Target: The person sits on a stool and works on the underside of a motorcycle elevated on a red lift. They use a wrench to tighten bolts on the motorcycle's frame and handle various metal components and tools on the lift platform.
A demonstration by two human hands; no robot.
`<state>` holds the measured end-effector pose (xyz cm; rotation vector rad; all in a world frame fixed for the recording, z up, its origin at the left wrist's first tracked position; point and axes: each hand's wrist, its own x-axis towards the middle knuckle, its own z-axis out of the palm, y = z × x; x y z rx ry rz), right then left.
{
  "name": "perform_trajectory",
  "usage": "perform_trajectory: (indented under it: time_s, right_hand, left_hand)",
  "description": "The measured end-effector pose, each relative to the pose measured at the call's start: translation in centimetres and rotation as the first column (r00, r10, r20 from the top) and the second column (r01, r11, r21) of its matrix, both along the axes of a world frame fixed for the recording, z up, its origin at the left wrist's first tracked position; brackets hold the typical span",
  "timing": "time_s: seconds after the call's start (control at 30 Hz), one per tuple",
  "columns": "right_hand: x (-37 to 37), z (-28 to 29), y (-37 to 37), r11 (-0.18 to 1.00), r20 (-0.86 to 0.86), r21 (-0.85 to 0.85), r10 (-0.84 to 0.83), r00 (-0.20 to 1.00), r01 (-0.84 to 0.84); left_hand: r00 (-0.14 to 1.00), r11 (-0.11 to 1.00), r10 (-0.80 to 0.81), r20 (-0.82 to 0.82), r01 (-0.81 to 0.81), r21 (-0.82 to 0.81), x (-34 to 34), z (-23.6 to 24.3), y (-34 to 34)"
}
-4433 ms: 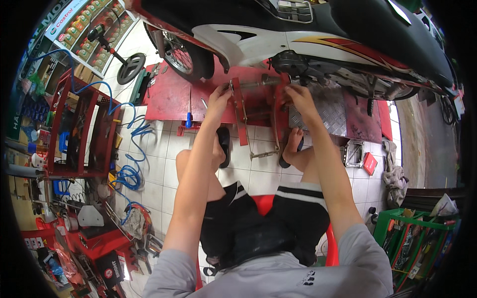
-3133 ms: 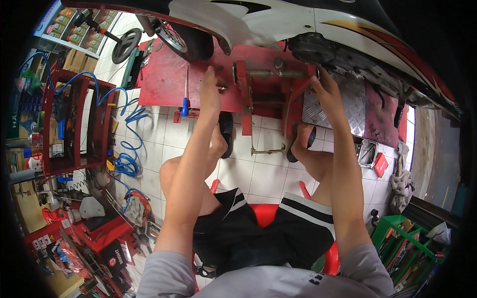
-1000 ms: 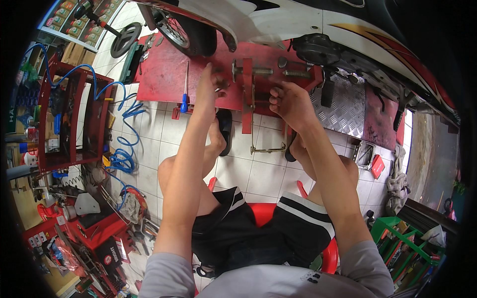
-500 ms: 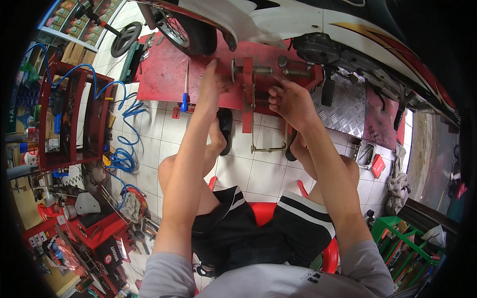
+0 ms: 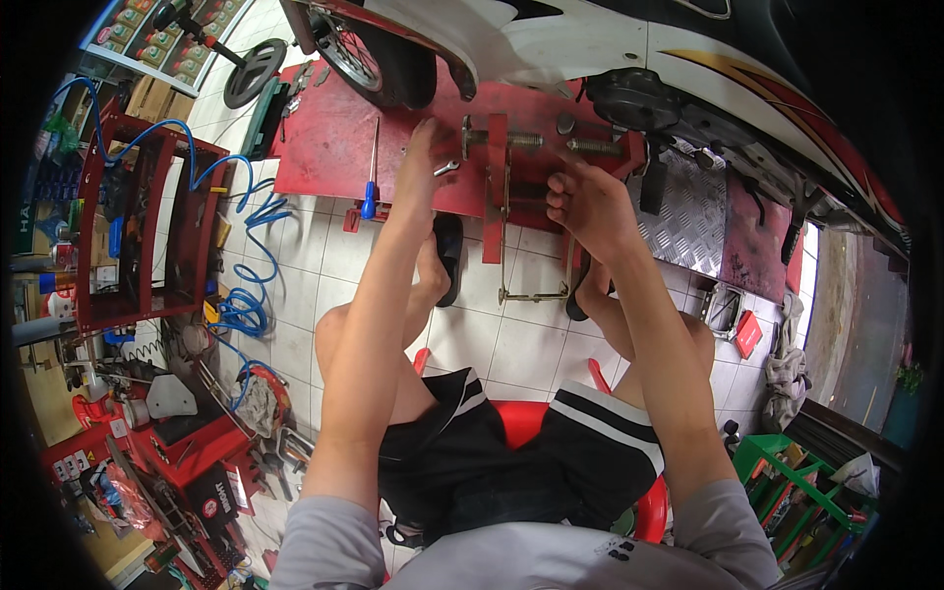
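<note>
My left hand (image 5: 423, 162) is motion-blurred over the red platform (image 5: 315, 128), left of a red steel fixture (image 5: 495, 236) with threaded bolts (image 5: 516, 140). A small silver wrench (image 5: 447, 168) shows beside its fingers; I cannot tell whether they hold it. My right hand (image 5: 588, 205) has fingers curled beside the fixture's right part, below the right bolt, its contents hidden. A blue-handled screwdriver (image 5: 370, 197) lies left of my left hand. A linkage (image 5: 531, 295) hangs from the fixture above the tiles.
A motorbike (image 5: 629, 49) stands over the platform and its checker plate (image 5: 688, 231). At left are a red tool cart (image 5: 98, 315), a coiled blue hose (image 5: 241, 315) and a red toolbox (image 5: 202, 452). A green rack (image 5: 787, 462) stands at lower right, near grey rags (image 5: 787, 364).
Since the earliest frames, both hands have left the fixture's ends: the left moved leftward, the right inward and down. In the last second they have shifted only slightly, the left blurring.
</note>
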<state>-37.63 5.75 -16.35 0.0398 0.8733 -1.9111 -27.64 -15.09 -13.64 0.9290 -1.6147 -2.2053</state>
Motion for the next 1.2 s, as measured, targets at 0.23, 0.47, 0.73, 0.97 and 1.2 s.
perform_trajectory:
  time_s: [0.23, 0.47, 0.73, 0.97, 1.2]
  right_hand:
    - [0.0, 0.3, -0.1, 1.0, -0.02, 0.008, 0.003, 1.0, -0.003]
    - [0.2, 0.4, -0.1, 1.0, -0.028, 0.012, -0.003, 1.0, 0.003]
    - [0.2, 0.3, -0.2, 0.999, -0.032, 0.03, -0.016, 0.999, 0.017]
    - [-0.2, -0.5, 0.5, 0.996, -0.002, 0.067, -0.065, 0.998, 0.065]
    - [0.0, -0.8, -0.1, 0.99, 0.011, 0.119, -0.072, 0.997, 0.07]
  left_hand:
    - [0.999, 1.0, -0.021, 0.033, 0.021, 0.01, 0.2, -1.4, -2.0]
    - [0.981, 0.995, -0.088, 0.172, 0.077, 0.069, 0.6, -1.5, -2.6]
    - [0.994, 0.999, -0.049, 0.095, 0.047, 0.014, 0.7, -1.5, -2.4]
    - [0.996, 1.0, 0.023, -0.082, -0.024, -0.011, -0.8, 0.0, 0.7]
    - [0.999, 0.998, -0.05, -0.003, 0.05, 0.025, 0.5, -3.4, -3.1]
